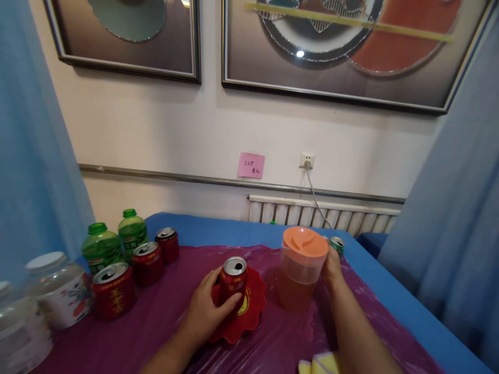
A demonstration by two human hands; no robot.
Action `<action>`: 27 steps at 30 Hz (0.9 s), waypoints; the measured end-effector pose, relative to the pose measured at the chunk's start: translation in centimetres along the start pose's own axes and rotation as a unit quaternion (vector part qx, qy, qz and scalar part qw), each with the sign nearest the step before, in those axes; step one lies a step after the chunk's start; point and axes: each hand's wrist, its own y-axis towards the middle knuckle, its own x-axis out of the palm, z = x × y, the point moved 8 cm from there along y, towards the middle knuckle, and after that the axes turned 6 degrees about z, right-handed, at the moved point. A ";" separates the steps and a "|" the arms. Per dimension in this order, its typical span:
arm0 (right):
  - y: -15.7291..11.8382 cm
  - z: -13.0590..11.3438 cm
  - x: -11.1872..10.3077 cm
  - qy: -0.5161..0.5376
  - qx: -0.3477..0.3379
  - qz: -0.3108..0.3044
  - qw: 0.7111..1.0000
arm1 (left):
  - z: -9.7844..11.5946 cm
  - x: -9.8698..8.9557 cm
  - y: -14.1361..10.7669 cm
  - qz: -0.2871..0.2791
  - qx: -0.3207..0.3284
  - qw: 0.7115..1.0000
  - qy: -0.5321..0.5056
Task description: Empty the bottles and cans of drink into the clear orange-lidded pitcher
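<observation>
My left hand is wrapped round an opened red can, upright over a red scalloped plate with a yellow print. To the right, my right hand grips the far right side of a clear pitcher, where its handle is mostly hidden. The pitcher has an orange lid and holds amber liquid in its lower part. It stands upright, a short way from the plate.
Red cans, green-capped bottles and clear jars line the left side. A green can is behind my right hand. A yellow cloth lies at the front edge. Purple plastic sheeting covers the blue table.
</observation>
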 end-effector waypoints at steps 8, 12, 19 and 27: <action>-0.9 0.7 0.8 0.090 0.084 -0.027 0.992 | -0.3 0.2 -0.2 0.014 0.014 0.999 0.025; -1.3 -0.3 1.0 0.068 0.073 -0.018 0.995 | -0.5 0.4 -0.3 0.014 0.013 0.999 0.046; -1.1 -3.4 1.5 -0.004 0.015 -0.006 1.000 | 0.5 0.6 -0.5 -0.030 0.012 0.996 0.088; -2.6 -8.8 1.9 -0.177 -0.089 -0.010 0.980 | 1.1 0.8 -0.9 -0.038 0.021 0.992 0.122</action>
